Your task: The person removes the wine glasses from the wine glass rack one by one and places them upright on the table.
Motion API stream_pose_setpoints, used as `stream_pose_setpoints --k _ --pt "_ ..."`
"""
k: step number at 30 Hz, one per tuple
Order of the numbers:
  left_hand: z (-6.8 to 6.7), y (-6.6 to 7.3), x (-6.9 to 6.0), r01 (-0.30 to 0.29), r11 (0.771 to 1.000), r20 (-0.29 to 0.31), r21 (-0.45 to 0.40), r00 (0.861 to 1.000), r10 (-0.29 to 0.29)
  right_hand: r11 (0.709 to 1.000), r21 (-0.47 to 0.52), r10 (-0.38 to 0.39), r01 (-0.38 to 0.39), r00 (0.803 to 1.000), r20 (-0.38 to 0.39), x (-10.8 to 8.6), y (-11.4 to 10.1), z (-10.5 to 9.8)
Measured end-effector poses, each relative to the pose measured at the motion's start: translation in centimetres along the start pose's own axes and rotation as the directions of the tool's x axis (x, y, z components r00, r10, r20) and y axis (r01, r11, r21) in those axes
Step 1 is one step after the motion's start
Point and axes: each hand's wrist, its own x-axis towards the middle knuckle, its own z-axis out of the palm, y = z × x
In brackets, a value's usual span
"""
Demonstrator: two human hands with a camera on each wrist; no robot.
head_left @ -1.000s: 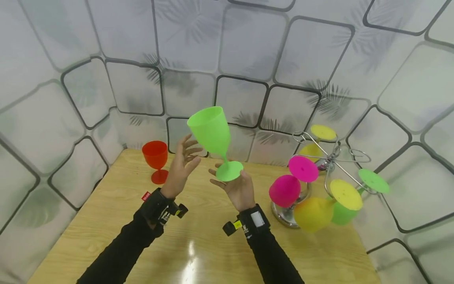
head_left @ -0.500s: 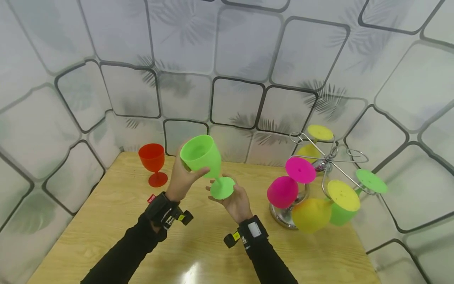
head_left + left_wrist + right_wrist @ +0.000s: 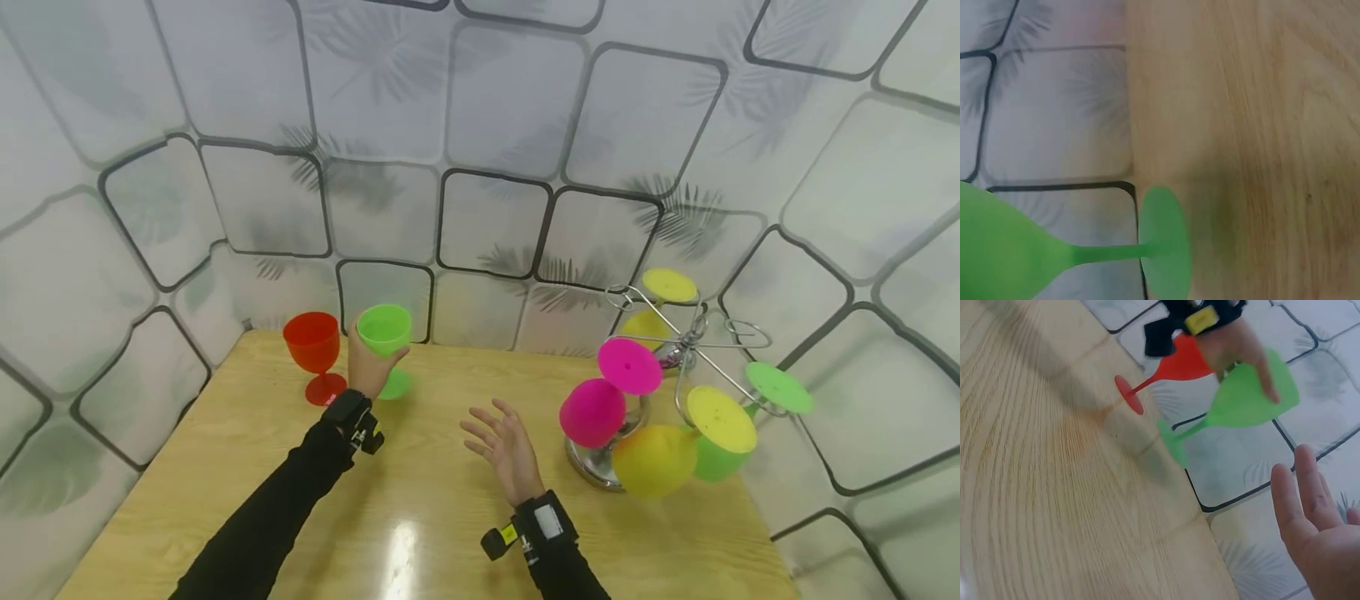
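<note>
My left hand grips a green plastic goblet by its bowl, thumb along the near side. The goblet stands upright just right of a red goblet at the back left of the table. In the left wrist view the green goblet's stem and round foot show close to the tabletop; I cannot tell whether the foot touches it. My right hand hovers over the middle of the table, fingers extended and holding nothing. The right wrist view also shows the left hand around the green bowl.
On the right stands a chrome goblet rack with a round base. Pink, yellow and green goblets hang upside down from its arms. A patterned curtain rises behind the wooden table.
My left hand has taken the green goblet from the right hand, turned it upright and carried it left and down beside the red goblet. The right hand has let go and dropped back slightly.
</note>
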Motion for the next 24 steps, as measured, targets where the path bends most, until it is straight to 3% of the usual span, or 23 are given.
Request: stream_pose_setpoints --k 4,9,13,20,24 --pt "0.6 -2.6 1.3 0.014 1.000 -0.053 -0.003 0.998 -0.014 1.000 0.023 -0.012 0.012 1.000 0.002 -0.3 -0.2 -0.3" --pt "1.0 -4.2 1.9 0.035 0.999 -0.102 0.003 0.994 -0.034 1.000 0.013 -0.016 0.016 1.000 0.015 -0.6 -0.4 -0.7" --pt "0.5 -4.2 1.5 0.044 0.999 -0.108 0.012 0.993 -0.043 1.000 0.025 -0.007 0.006 1.000 0.030 -0.9 -0.1 -0.6" --pt "0.0 -3.7 1.3 0.072 0.997 -0.050 0.038 0.996 -0.070 1.000 0.020 -0.014 0.014 0.999 0.044 -0.7 0.2 -0.4" --pt "-0.3 -4.1 0.1 0.124 0.991 -0.037 0.045 0.992 -0.122 1.000 0.002 -0.003 0.003 0.998 0.056 -0.6 0.4 -0.3"
